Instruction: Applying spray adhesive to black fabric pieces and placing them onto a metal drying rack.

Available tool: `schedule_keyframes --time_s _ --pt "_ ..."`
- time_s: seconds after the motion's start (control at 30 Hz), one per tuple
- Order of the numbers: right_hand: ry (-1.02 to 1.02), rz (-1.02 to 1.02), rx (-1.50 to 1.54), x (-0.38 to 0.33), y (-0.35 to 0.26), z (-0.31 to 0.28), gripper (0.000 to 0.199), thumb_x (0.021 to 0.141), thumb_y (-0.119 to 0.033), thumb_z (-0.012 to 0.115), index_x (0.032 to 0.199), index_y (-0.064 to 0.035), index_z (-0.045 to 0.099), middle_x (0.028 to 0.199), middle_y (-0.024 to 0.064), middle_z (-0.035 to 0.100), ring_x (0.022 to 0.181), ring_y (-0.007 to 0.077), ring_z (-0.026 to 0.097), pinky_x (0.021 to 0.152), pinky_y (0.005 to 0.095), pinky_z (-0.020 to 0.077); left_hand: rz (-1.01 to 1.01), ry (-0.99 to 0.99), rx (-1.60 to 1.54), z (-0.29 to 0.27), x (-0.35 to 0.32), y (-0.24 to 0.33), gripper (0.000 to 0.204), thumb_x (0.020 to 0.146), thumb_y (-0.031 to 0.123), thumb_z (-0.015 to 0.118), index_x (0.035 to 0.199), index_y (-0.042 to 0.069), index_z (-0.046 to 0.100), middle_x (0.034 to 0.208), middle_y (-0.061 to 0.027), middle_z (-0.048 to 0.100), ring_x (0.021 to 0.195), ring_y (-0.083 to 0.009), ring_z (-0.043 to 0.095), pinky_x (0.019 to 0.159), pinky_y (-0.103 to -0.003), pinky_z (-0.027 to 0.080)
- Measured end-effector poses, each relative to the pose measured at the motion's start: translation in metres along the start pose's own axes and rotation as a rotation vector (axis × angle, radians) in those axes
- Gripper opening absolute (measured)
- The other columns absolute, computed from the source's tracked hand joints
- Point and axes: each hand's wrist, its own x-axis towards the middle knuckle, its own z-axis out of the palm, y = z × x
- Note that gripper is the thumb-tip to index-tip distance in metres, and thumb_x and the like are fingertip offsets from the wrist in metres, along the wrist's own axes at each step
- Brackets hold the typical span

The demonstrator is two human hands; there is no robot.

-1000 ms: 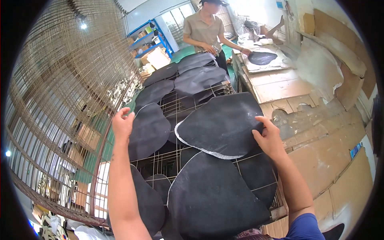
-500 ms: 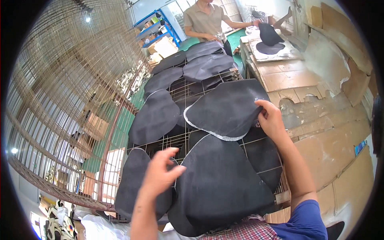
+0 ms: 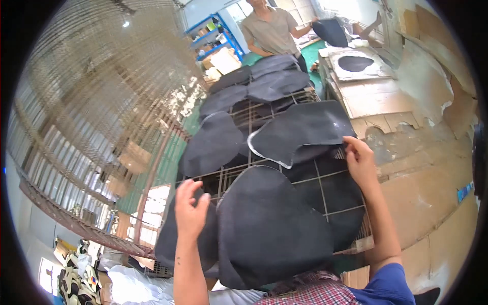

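Observation:
My right hand (image 3: 361,160) pinches the right edge of a black sheet with a white rim (image 3: 305,129). That sheet's near edge is lifted and curls, while its far part lies over the wire rack (image 3: 323,190). Fingers apart and holding nothing, my left hand (image 3: 190,211) hovers over a black sheet (image 3: 170,239) at the left. A large black cut sheet (image 3: 274,223) with rounded edges lies closest to me, right of my left hand. Another rounded black sheet (image 3: 213,145) rests farther off on the rack.
Several more black sheets (image 3: 277,84) cover the rack's far end. A stack of wire racks (image 3: 101,101) tilts up at the left. Beyond, a person (image 3: 269,30) holds a black sheet (image 3: 330,31) above a cardboard-covered table (image 3: 371,96). Blue shelving (image 3: 213,35) stands behind.
The held sheet's near edge has come up and folded. My left hand has moved left and its fingers point upward. The other person's sheet is lifted off the piece beneath it.

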Motion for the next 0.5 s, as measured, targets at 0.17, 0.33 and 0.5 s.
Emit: schedule_keyframes --time_s 0.17,0.33,0.5 --pt "-0.016 0.233 0.089 -0.021 -0.025 -0.052 0.045 0.074 0.009 0.051 0.117 -0.0043 0.055 0.079 0.0065 0.055 0.068 0.0119 0.052 0.058 0.0238 0.0429 0.013 0.874 0.273 -0.125 -0.002 0.019 0.049 0.076 0.005 0.064 0.123 0.002 0.048 0.130 -0.0131 0.044 0.120 -0.0276 0.042 0.097 -0.038 0.035" --pt "0.012 -0.210 -0.294 0.010 -0.020 -0.070 0.059 0.060 -0.003 0.063 0.118 -0.0060 0.052 0.099 0.0133 0.054 0.097 0.0289 0.050 0.084 0.0388 0.0421 0.186 1.492 0.633 -0.242 0.028 0.005 0.058 0.074 0.001 0.062 0.127 -0.006 0.040 0.126 -0.0215 0.045 0.120 -0.0329 0.041 0.101 -0.041 0.030" --pt "-0.206 -0.262 -0.130 0.025 0.000 -0.084 0.050 0.059 -0.007 0.062 0.109 -0.0062 0.057 0.098 0.0132 0.056 0.100 0.0304 0.050 0.091 0.0414 0.0368 0.078 1.201 0.332 -0.268 0.059 0.016 0.062 0.076 0.004 0.060 0.132 -0.007 0.035 0.133 -0.0230 0.041 0.123 -0.0348 0.038 0.105 -0.038 0.027"
